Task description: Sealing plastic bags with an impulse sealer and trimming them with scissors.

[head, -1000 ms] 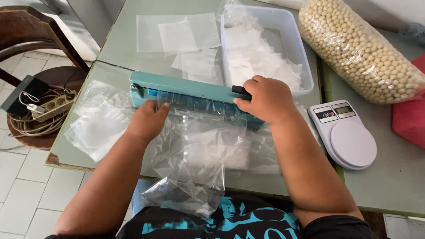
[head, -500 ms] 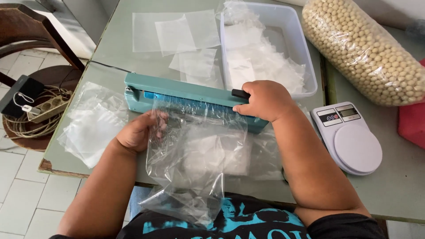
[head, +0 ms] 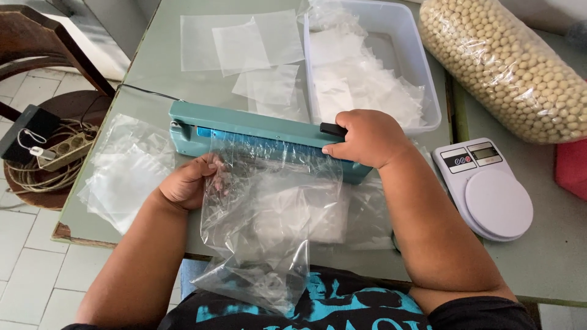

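Pressing 1 teal sealer [head: 257, 131]: right hand [head: 367, 137] w/ grip closed on arm, left hand [head: 189, 183] pinching 1 clear bag [head: 269, 226].

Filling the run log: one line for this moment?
left hand: grips clear bag | right hand: presses teal sealer arm | bag mouth under bar

I see my right hand [head: 367, 137] pressing down on the teal heat sealer [head: 244, 125] on the bench [head: 153, 79], while my left hand [head: 189, 183] grips the edge of a clear plastic bag [head: 269, 226] tucked under its bar; a white scale [head: 489, 192] sits to the right.
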